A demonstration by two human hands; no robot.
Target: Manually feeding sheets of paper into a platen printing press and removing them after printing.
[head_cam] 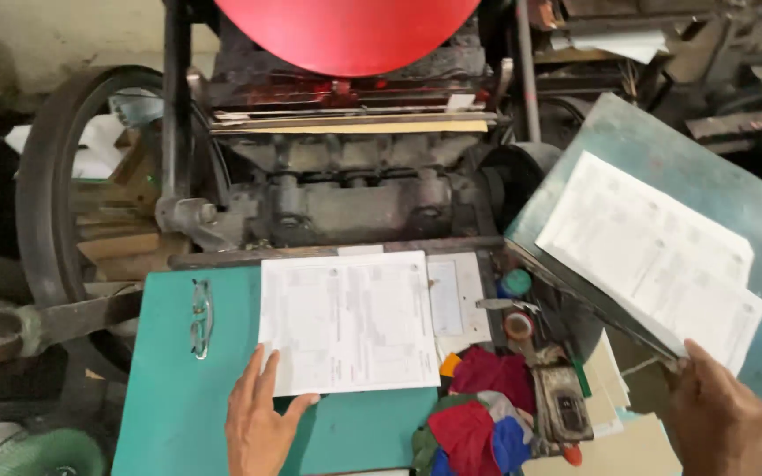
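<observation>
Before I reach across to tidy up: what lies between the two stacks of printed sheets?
In the head view, between the left stack and the right stack lie a tape roll, coloured rags and a small tool.

Matt white paper sheets (348,322), grimy dark metal press (354,198)

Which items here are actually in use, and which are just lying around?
In use: left hand on printed sheet; right hand at paper stack.
Lying about: eyeglasses, coloured rags, tape rolls.
</observation>
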